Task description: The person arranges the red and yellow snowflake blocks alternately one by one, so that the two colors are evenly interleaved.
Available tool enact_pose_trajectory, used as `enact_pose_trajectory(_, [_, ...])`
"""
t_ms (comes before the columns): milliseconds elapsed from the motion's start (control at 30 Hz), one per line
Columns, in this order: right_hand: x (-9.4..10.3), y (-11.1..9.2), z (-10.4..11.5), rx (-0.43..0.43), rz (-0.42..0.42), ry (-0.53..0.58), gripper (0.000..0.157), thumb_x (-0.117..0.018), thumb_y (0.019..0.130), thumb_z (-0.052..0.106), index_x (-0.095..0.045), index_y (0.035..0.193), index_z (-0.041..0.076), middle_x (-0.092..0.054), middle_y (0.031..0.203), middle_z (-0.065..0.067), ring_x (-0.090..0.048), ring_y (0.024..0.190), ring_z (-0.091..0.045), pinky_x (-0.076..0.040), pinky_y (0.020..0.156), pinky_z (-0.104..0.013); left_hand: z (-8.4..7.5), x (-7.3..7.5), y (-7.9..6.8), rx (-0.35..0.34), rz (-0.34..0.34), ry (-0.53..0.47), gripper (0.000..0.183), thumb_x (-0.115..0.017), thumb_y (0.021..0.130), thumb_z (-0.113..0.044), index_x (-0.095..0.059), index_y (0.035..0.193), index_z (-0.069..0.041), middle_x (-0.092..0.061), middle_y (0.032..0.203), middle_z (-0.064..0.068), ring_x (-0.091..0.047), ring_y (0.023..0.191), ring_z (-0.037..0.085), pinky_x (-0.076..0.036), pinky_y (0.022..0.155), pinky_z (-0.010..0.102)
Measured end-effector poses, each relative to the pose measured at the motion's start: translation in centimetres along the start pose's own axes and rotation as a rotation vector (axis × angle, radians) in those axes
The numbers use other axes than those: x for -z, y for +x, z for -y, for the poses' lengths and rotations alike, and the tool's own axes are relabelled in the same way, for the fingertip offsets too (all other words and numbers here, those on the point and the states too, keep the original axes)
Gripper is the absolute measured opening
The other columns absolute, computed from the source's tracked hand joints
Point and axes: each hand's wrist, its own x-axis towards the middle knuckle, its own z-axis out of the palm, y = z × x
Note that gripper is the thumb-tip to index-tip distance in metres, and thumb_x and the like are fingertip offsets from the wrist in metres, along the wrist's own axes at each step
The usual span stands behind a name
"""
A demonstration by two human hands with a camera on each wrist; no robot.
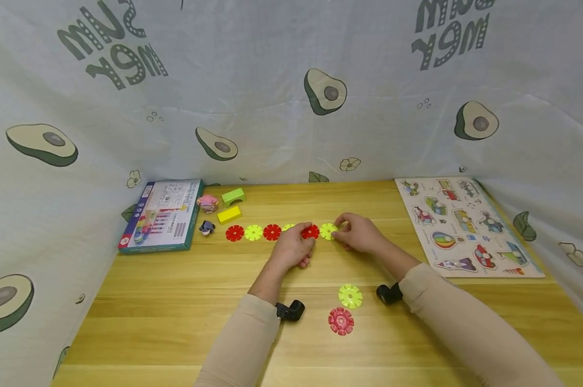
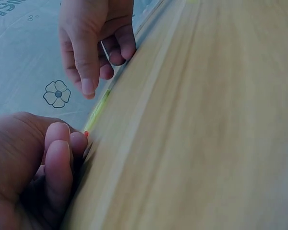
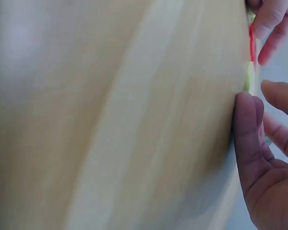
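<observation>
A row of flat plastic snowflake discs, alternating red and yellow, lies across the table. My left hand (image 1: pixel 293 248) is over the row in the head view, index finger and thumb at the edges of a red disc (image 1: pixel 311 231). It partly covers the yellow disc (image 1: pixel 288 227) to its left. My right hand (image 1: pixel 361 232) reaches in from the right, its fingertips right at the edge of the last yellow disc (image 1: pixel 328 231). In the right wrist view its thumb (image 3: pixel 278 96) stands apart from the fingers. Nearer me lie a loose yellow disc (image 1: pixel 350 296) and a pinkish-red disc (image 1: pixel 341 321).
At the back left lies a boxed toy set (image 1: pixel 163 215), beside a pink figurine (image 1: pixel 208 202), a small dark figurine (image 1: pixel 207 228), a green arch block (image 1: pixel 234 196) and a yellow block (image 1: pixel 229 215). A picture puzzle board (image 1: pixel 465 228) lies right. The curtain (image 1: pixel 272 145) borders the table.
</observation>
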Motion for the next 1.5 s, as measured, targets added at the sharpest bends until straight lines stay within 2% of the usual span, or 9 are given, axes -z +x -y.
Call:
enact_pose_trajectory(200, [0.3,-2.6,-0.4,0.054,0.021,0.005,0.034,-0.066,0.086,0.025,-0.055,0.114,0.009,-0.056,0.072,-0.006,-0.056,0.054,-0.019,-0.045,0.048,-0.030,-0.2,-0.1,-0.5,-0.042,0.003,0.072,0.045,-0.060,0.089,-0.022,-0.050,0.133,-0.021,-0.057,0.052,0.008,-0.056,0.039,0.021,-0.051,0.040,0.033])
enact_pose_trajectory(433, [-0.2,-6.6,-0.9,0.117,0.080,0.067,0.031,-0.069,0.084,0.021,-0.057,0.110,0.009,-0.056,0.071,-0.006,-0.056,0.052,-0.019,-0.046,0.044,-0.029,-0.4,-1.0,-0.6,-0.095,0.058,0.092,0.046,-0.060,0.089,-0.024,-0.049,0.133,-0.018,-0.057,0.052,0.007,-0.057,0.040,0.021,-0.051,0.040,0.032])
enact_pose_trajectory(600, [-1.0,-9.3,-1.3,0.140,0.148,0.074,0.032,-0.071,0.082,0.025,-0.058,0.109,0.012,-0.055,0.071,-0.003,-0.054,0.052,-0.015,-0.047,0.044,-0.027,-1.0,-2.0,-0.2,-0.113,0.071,0.025,0.043,-0.057,0.091,-0.021,-0.049,0.133,-0.016,-0.059,0.059,0.008,-0.058,0.042,0.021,-0.053,0.042,0.033])
enact_pose_trajectory(767, [-1.8,-11.4,-1.4,0.193,0.220,0.060,0.034,-0.071,0.081,0.030,-0.058,0.110,0.017,-0.055,0.066,0.001,-0.053,0.050,-0.012,-0.044,0.044,-0.024,-1.7,-2.6,0.5,-0.127,0.052,-0.036,0.042,-0.055,0.092,-0.019,-0.049,0.133,-0.013,-0.059,0.062,0.010,-0.060,0.045,0.022,-0.053,0.044,0.034])
enact_pose_trajectory(967, [-2.7,-13.6,-1.0,0.228,0.297,-0.017,0.038,-0.073,0.078,0.037,-0.061,0.111,0.025,-0.052,0.059,0.006,-0.049,0.047,-0.008,-0.041,0.042,-0.022,-2.1,-3.1,0.7,-0.091,0.048,-0.073,0.044,-0.056,0.092,-0.019,-0.047,0.135,-0.014,-0.058,0.057,0.012,-0.059,0.043,0.023,-0.053,0.043,0.035])
enact_pose_trajectory(1100, [-3.3,-14.5,-0.6,0.254,0.319,-0.097,0.041,-0.073,0.077,0.039,-0.060,0.115,0.028,-0.050,0.057,0.010,-0.046,0.048,-0.004,-0.040,0.043,-0.021,-2.1,-3.3,0.6,-0.075,0.040,-0.073,0.045,-0.054,0.094,-0.018,-0.045,0.138,-0.015,-0.057,0.056,0.012,-0.058,0.042,0.022,-0.053,0.043,0.035])
enact_pose_trajectory(1333, [-3.7,-14.7,-0.1,0.282,0.308,-0.215,0.042,-0.073,0.078,0.037,-0.058,0.117,0.027,-0.047,0.057,0.012,-0.043,0.049,-0.002,-0.037,0.044,-0.020,-2.2,-3.4,0.7,-0.015,0.037,-0.073,0.045,-0.052,0.095,-0.017,-0.043,0.139,-0.017,-0.058,0.058,0.012,-0.058,0.042,0.021,-0.053,0.044,0.034])
enact_pose_trajectory(1500, [-3.7,-14.5,0.1,0.289,0.308,-0.231,0.040,-0.074,0.077,0.036,-0.057,0.112,0.029,-0.047,0.057,0.012,-0.043,0.049,-0.002,-0.037,0.045,-0.020,-2.4,-3.4,0.7,0.002,0.023,-0.075,0.045,-0.052,0.095,-0.016,-0.044,0.139,-0.017,-0.059,0.059,0.012,-0.058,0.042,0.020,-0.054,0.044,0.034])
